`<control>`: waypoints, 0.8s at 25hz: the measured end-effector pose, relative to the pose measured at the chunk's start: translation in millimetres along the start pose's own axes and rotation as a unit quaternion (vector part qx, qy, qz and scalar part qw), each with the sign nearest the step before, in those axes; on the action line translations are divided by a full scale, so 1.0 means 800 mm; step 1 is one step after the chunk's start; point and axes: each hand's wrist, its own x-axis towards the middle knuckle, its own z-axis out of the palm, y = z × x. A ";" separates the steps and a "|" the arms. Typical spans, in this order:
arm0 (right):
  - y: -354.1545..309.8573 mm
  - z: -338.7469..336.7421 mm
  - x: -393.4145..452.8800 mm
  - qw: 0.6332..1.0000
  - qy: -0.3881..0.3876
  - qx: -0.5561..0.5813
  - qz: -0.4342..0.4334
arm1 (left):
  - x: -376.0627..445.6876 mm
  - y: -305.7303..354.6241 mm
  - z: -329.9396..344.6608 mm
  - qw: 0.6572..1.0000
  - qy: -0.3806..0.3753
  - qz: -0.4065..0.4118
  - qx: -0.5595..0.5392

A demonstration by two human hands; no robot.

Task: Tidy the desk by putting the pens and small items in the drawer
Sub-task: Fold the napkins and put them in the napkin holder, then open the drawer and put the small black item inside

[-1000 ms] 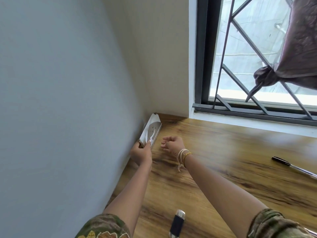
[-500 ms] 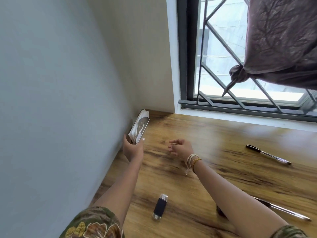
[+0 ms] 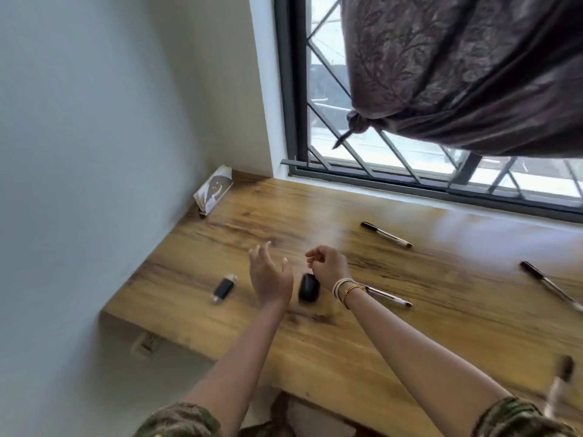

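The wooden desk [image 3: 362, 335] runs along the window, and no drawer shows in this view. A small paper packet [image 3: 214, 191] leans against the wall in the far left corner. Four pens lie on the right half: one far [image 3: 386, 234], one at the right edge [image 3: 550, 289], one partly hidden under the right wrist [image 3: 389, 298], and a blurred one near right [image 3: 560, 378]. A black oval case [image 3: 308, 287] lies between the two hands, its long axis running near to far. A small black stick with a silver cap [image 3: 223, 288] lies just left of the left hand. The left hand [image 3: 272, 275] hovers open and empty, fingers spread. The right hand [image 3: 328, 265] is loosely curled, apparently holding nothing, just beyond the case. Both grips are close to the case; the right looks slightly nearer.
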 end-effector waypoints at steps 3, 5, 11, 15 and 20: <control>0.028 -0.050 -0.060 0.999 0.038 -0.032 -0.018 | -0.081 0.022 0.002 0.999 -0.036 0.007 -0.008; 0.043 -0.075 -0.093 0.998 0.055 -0.030 -0.023 | -0.124 0.031 0.001 0.998 -0.057 0.018 0.012; 0.089 -0.111 -0.176 0.993 0.114 -0.024 -0.027 | -0.208 0.045 -0.005 0.971 -0.138 0.180 0.079; 0.133 -0.130 -0.250 0.987 0.147 -0.061 -0.011 | -0.268 0.047 -0.009 0.949 -0.201 0.224 0.091; 0.202 -0.137 -0.362 0.962 0.176 -0.209 -0.025 | -0.353 0.031 -0.025 0.907 -0.304 0.235 0.172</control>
